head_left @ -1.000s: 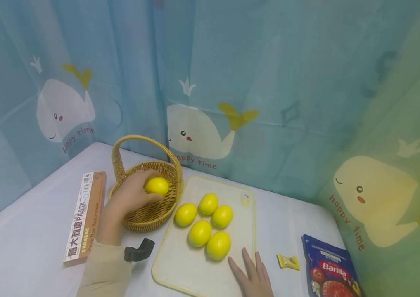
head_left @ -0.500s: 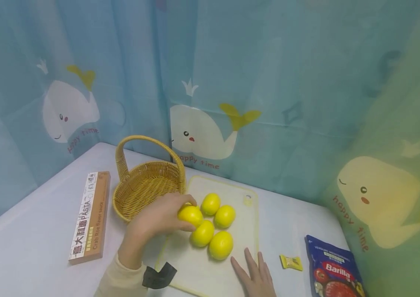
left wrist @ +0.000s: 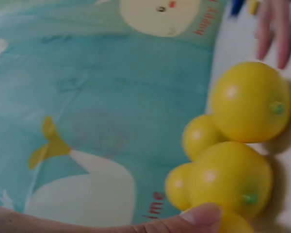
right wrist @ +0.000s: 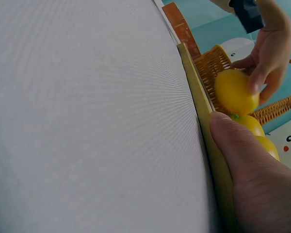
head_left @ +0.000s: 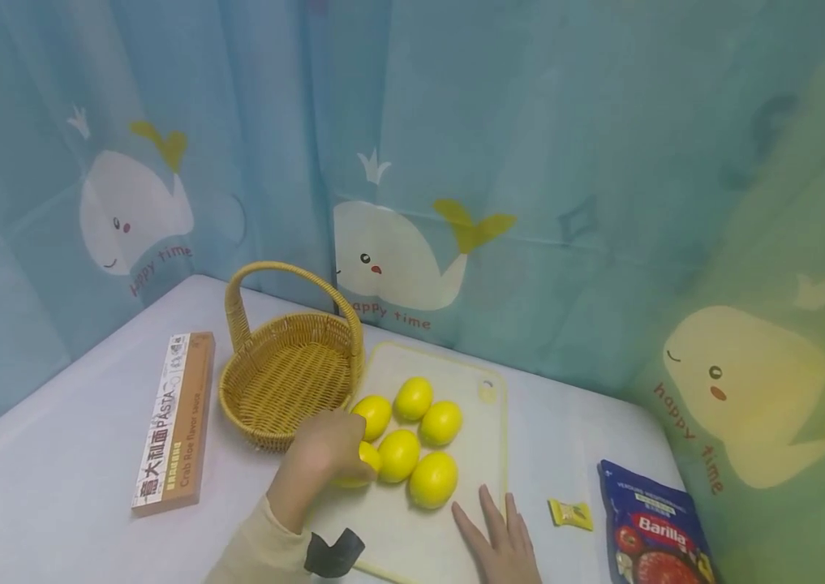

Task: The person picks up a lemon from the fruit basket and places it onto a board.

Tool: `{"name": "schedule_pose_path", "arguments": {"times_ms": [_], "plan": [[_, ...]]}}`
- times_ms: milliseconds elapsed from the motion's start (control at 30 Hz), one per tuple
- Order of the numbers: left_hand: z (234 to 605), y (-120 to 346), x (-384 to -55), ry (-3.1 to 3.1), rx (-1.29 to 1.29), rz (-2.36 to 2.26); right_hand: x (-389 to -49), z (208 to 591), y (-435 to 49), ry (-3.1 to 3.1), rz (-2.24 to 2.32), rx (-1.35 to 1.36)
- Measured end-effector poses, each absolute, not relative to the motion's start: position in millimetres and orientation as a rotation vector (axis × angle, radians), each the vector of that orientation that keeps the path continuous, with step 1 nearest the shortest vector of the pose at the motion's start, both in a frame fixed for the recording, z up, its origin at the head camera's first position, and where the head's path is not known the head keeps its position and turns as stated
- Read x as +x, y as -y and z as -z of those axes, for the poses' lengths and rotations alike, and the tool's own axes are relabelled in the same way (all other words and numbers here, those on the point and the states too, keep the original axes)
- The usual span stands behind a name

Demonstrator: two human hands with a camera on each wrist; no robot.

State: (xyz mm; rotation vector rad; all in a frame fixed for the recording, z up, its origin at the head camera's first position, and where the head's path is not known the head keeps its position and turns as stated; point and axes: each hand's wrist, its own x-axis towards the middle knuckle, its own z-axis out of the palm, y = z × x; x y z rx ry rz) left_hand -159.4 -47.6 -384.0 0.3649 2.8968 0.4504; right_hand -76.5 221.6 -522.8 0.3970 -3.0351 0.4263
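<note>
My left hand (head_left: 324,450) grips a yellow lemon (right wrist: 236,92) low over the left part of the white cutting board (head_left: 412,547). In the head view the fingers hide much of that lemon. Right beside it on the board sit several more lemons (head_left: 433,479) in a cluster. In the left wrist view, the thumb (left wrist: 203,216) overlaps the lower lemon. My right hand (head_left: 501,542) rests with spread fingers on the board's near right edge, close to the nearest lemon.
A wicker basket (head_left: 259,434) with a tall handle stands at the board's left, its bottom bare. Further left lies a pasta box (head_left: 174,422). Right of the board are a small yellow packet (head_left: 570,514) and a blue Barilla pouch (head_left: 653,519). A whale-print curtain (head_left: 565,162) hangs behind.
My left hand has carried a lemon out of the basket to the board, let it go there, and now grips another lemon nearer me. The right hand has stayed in place.
</note>
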Motion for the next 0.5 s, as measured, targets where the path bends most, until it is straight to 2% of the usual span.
{"name": "schedule_pose_path", "arguments": {"times_ms": [400, 500], "plan": [[400.2, 35.8, -168.3, -2.922, 0.195, -0.45, -76.2, 525.1, -222.3, 2.977, -0.457, 0.435], [399.2, 35.7, -167.7, -2.919, 0.191, -0.505, -77.8, 517.7, -218.0, 3.128, -0.536, 0.355]]}}
